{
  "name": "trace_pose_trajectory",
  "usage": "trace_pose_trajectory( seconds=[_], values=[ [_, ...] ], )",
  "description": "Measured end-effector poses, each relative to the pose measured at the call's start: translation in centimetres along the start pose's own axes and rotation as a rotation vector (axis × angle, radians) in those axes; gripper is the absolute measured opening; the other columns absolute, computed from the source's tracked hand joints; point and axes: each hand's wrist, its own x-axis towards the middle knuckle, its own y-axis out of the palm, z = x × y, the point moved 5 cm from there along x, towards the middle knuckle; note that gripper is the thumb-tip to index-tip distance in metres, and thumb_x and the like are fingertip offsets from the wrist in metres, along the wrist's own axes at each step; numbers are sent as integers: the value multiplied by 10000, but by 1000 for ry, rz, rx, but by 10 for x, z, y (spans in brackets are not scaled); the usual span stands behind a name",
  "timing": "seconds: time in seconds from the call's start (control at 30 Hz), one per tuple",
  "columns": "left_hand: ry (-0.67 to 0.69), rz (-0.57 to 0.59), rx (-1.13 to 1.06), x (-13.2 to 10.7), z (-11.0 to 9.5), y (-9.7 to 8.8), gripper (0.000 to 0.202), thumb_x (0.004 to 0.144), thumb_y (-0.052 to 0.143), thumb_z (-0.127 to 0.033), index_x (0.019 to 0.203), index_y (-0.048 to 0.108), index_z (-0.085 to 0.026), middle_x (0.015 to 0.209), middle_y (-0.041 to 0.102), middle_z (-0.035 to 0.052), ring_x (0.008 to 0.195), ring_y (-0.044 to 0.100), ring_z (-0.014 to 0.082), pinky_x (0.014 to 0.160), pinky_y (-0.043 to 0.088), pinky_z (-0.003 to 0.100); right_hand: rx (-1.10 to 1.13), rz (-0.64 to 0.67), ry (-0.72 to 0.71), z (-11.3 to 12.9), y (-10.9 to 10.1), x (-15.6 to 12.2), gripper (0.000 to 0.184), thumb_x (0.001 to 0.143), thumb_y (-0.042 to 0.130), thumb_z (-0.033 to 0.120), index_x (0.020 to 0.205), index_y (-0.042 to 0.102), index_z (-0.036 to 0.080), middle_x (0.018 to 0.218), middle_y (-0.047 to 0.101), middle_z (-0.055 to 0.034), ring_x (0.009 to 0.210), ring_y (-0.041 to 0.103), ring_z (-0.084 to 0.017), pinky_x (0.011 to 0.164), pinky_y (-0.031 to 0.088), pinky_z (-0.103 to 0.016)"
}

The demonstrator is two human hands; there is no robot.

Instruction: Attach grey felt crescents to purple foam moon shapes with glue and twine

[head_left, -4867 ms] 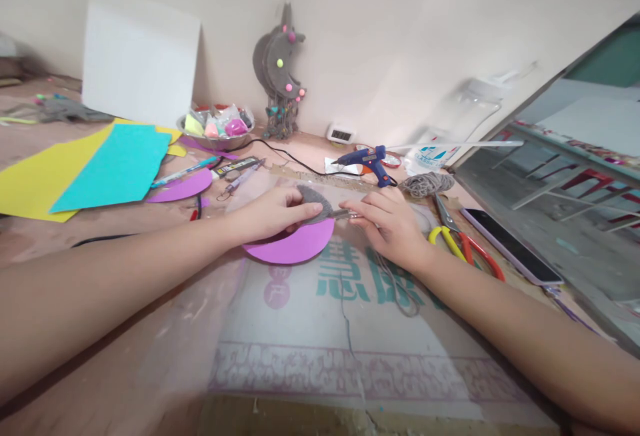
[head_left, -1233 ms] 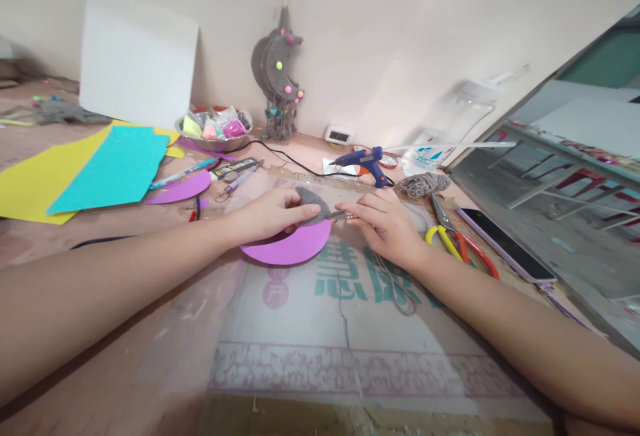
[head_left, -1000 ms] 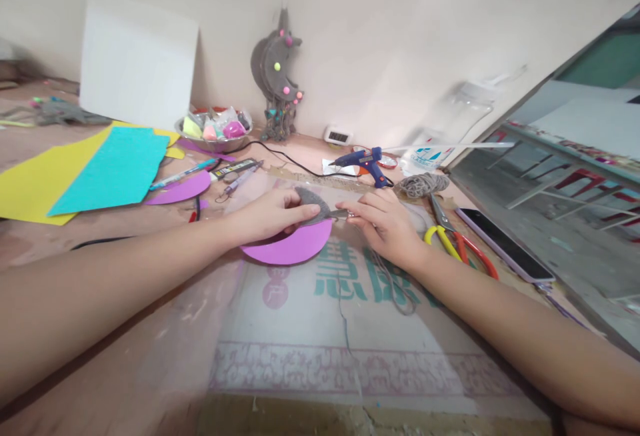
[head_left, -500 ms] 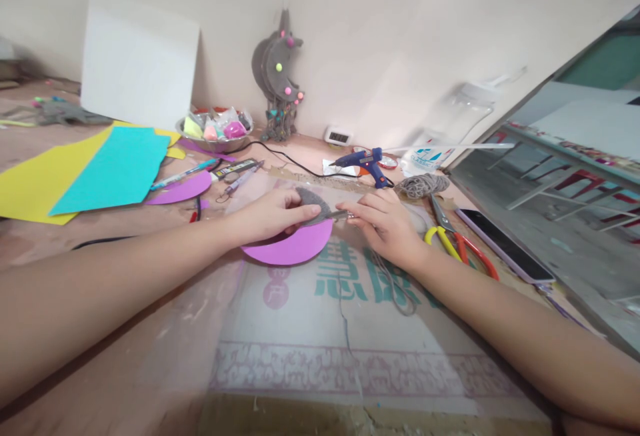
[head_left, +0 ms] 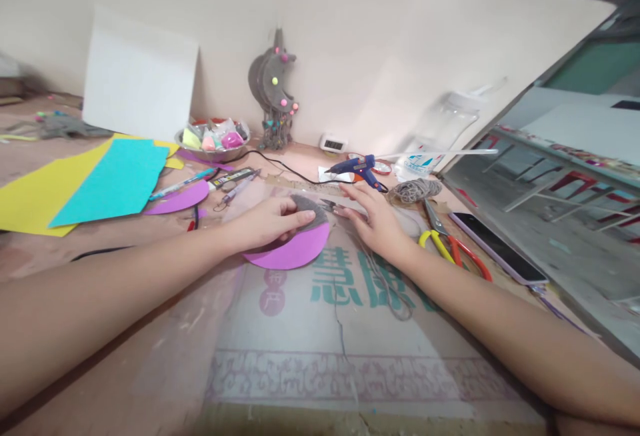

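Observation:
My left hand (head_left: 273, 223) grips a round purple paper disc (head_left: 293, 253) by its far left part, thumb on top. Grey yarn (head_left: 313, 209) covers the far part of the disc; the near part is bare purple. Just right of the disc is my right hand (head_left: 373, 219), palm down, its fingers stretched out and spread apart. At its fingertips shows the tip of a small pointed metal tool (head_left: 327, 205); the rest of it is hidden by the fingers. Loose grey yarn loops (head_left: 393, 286) trail on the plastic sheet below my right hand.
A blue glue gun (head_left: 357, 166), a yarn ball (head_left: 417, 189), scissors (head_left: 437, 223) and a phone (head_left: 495, 249) lie behind and right. Yellow paper (head_left: 30, 196), turquoise paper (head_left: 113, 183) and a bowl (head_left: 215, 154) stand left. A grey moon ornament (head_left: 274, 86) leans on the wall.
My right hand has moved slightly forward and left, away from the disc's edge, and its fingers have spread from a pinch on the metal tool. My left hand keeps its hold.

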Motion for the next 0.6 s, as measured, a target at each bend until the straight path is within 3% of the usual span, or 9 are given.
trace_pose_trajectory(
  seconds=[0.13, 0.23, 0.33, 0.43, 0.6],
  values=[
    [-4, 25, -42, 2, 3, 1, 401, 808, 506, -509, 608, 433, -169, 476, 427, -52, 416, 374, 58, 429, 285, 198, 145, -6, 54, 15, -10, -1, 207, 882, 483, 281, 999, 628, 191, 1005, 631, -83, 990, 559, -207, 911, 424, -394],
    [1, 17, -14, 1, 2, 0, 405, 810, 501, -510, 608, 440, -164, 477, 438, -51, 424, 385, 58, 438, 294, 196, 308, 60, 259, 21, -13, -2, 193, 866, 502, 327, 897, 630, 185, 848, 657, -42, 727, 585, -153, 693, 481, -320],
    [14, 20, 15, 1, 0, 1, 396, 819, 491, -499, 615, 448, -162, 481, 440, -49, 431, 389, 61, 443, 297, 201, 599, 150, 467, 27, -6, -5, 252, 838, 526, 370, 999, 586, 185, 925, 659, -41, 464, 460, -62, 463, 422, -249],
    [24, 36, 20, 0, -1, 2, 378, 828, 484, -476, 618, 447, -164, 482, 433, -51, 430, 382, 62, 441, 287, 203, 841, 254, 532, 35, 7, -9, 344, 814, 556, 320, 1134, 514, 200, 1075, 617, -68, 430, 441, -29, 412, 410, -226],
    [7, 30, 11, 1, -2, 2, 372, 825, 488, -469, 614, 436, -167, 491, 428, -53, 428, 387, 61, 440, 289, 203, 882, 283, 555, 37, 18, -13, 352, 793, 593, 305, 1110, 517, 173, 695, 550, 33, 484, 471, -59, 433, 405, -195]
  ],
)
